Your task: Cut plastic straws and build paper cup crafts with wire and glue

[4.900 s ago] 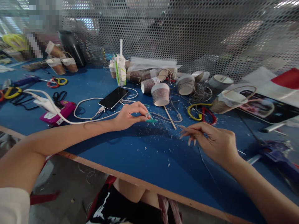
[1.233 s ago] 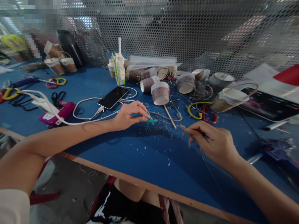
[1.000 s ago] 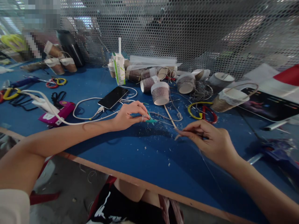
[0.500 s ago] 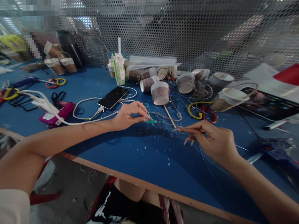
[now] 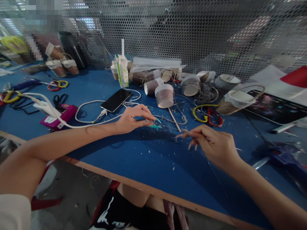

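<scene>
My left hand (image 5: pixel 133 118), with long green nails, hovers over the blue table with thumb and fingers pinched on one end of a thin thread (image 5: pixel 169 126). The strand stretches across to my right hand (image 5: pixel 214 142), whose thumb and forefinger are closed on it. The right hand's other fingers hang loosely curled. Just behind the thread lies a thin wooden stick (image 5: pixel 174 119). A cup wound with brown cord (image 5: pixel 164 96) rests beyond it, open end toward me. Whether the strand is thread or fine wire is hard to tell.
Scissors with yellow and red handles (image 5: pixel 208 115) lie right of centre. A phone (image 5: pixel 116 100) with a white cable, a magenta device (image 5: pixel 59 118) and a drink carton (image 5: pixel 122 72) are to the left. A blue glue gun (image 5: pixel 285 159) sits at right. Perforated metal (image 5: pixel 168 28) stands behind.
My right hand has shifted slightly left, toward my left hand. The green-nailed fingertips of my left hand have changed position a little, the nails no longer crossing.
</scene>
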`<act>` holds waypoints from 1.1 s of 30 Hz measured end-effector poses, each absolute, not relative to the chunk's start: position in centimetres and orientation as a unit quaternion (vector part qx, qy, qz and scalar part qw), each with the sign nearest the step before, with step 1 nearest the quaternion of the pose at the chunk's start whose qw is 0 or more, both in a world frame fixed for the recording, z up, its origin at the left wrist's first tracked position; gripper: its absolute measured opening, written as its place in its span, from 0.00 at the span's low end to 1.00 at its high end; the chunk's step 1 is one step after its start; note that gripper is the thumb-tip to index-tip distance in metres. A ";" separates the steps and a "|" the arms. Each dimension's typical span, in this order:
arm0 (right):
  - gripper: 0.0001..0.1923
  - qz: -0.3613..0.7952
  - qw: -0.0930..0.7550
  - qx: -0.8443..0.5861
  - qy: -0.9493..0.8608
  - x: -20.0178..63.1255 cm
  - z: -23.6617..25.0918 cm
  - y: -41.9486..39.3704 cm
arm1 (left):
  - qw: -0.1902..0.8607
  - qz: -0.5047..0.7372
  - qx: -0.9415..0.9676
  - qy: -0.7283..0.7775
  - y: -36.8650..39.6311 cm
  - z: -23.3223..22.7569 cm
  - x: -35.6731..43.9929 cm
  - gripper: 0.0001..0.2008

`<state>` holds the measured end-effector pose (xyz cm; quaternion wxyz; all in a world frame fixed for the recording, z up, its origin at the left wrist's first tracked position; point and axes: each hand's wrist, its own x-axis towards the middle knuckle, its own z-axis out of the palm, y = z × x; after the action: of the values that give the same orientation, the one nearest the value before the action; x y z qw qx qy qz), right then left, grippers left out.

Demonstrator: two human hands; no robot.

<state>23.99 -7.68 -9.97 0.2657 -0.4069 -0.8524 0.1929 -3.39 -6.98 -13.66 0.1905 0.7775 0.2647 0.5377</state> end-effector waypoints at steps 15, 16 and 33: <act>0.20 0.102 0.253 -0.362 -0.891 23.7 -9.6 -7.6 | 0.194 0.550 0.775 0.245 -6.9 -13.6 -3.4 0.06; 0.18 0.098 0.254 -0.356 -0.894 23.6 -9.6 -7.6 | 0.193 0.554 0.773 0.241 -6.9 -13.6 -3.3 0.06; 0.15 0.152 0.254 -0.340 -0.892 23.1 -10.3 -7.3 | 0.253 0.561 0.756 0.224 -7.1 -13.5 -3.2 0.06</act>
<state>23.05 -7.31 -10.30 0.2544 -0.3404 -0.8923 0.1522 -3.16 -7.12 -13.53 0.2526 0.7563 0.2236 0.5606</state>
